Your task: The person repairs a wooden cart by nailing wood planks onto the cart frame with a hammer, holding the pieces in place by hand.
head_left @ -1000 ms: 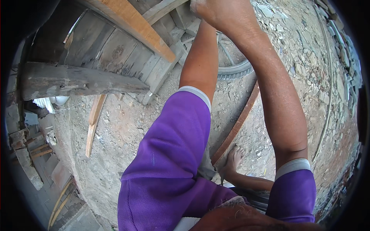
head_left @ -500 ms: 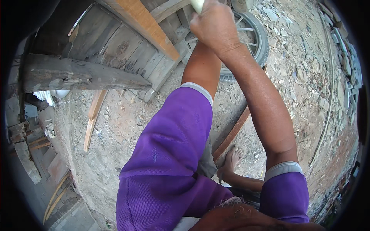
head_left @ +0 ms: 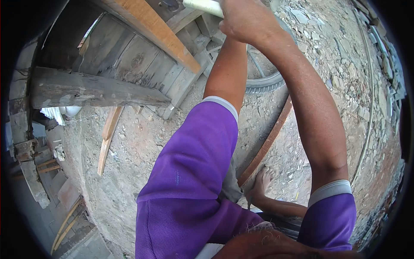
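At the top, my right hand (head_left: 246, 21) is closed on a pale cream rod or tube (head_left: 200, 5) that extends leftward. My left forearm (head_left: 224, 73) reaches up beneath it; my left hand is hidden behind the right. A wheel with a tyre (head_left: 267, 82) and spokes lies below my hands, partly covered by my arms. Left of them, an orange-brown wooden beam (head_left: 146, 28) runs along a weathered plank structure (head_left: 116, 56).
A grey timber (head_left: 86, 88) crosses the left side. Loose wood strips (head_left: 108, 134) and a long reddish strip (head_left: 263, 153) lie on rubble-strewn ground beside my bare foot (head_left: 264, 179). Broken slabs (head_left: 384, 64) line the right edge, near a thin pipe (head_left: 368, 121).
My right hand has shifted down into view and back up. The pale rod, out of sight at first, now shows and extends farther left than half a second ago.
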{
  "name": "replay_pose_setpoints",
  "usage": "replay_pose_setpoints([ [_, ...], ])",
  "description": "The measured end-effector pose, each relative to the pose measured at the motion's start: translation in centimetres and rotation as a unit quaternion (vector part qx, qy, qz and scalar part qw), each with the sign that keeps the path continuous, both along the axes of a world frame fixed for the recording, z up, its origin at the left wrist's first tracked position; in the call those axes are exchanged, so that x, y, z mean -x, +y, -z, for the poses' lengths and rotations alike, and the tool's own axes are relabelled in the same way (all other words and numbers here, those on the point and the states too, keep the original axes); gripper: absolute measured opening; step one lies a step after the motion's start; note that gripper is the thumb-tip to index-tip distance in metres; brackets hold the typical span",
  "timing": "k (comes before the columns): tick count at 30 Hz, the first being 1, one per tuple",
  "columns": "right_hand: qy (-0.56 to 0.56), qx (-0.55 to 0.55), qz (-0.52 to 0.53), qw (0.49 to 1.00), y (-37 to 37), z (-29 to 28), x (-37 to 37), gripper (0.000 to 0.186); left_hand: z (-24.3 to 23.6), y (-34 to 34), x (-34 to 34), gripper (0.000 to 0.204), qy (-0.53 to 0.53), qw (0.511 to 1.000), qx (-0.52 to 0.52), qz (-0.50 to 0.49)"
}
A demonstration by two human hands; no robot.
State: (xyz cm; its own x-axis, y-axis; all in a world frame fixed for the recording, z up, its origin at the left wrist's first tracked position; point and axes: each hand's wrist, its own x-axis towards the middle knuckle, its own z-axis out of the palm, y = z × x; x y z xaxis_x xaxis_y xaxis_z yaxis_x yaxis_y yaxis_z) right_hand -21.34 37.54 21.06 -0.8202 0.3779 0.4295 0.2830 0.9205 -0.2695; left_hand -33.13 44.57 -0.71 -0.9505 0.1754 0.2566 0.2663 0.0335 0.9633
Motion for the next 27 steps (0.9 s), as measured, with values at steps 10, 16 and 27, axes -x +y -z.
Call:
replay_pose_setpoints([
  [10,-0.092,0.026,0.046,0.994,0.5,3.5,-0.9,0.019,-0.5,1.1,0.4,0.042,0.003,1.000,0.000,-0.001],
  [16,0.107,0.125,0.097,0.982,-0.5,-0.3,-1.1,0.019,-3.4,3.7,0.0,0.042,0.014,1.000,-0.008,0.018],
  [27,0.009,0.280,0.203,0.938,-0.6,3.6,-10.2,0.026,-2.1,3.9,2.3,0.047,-0.041,0.998,0.020,-0.041],
])
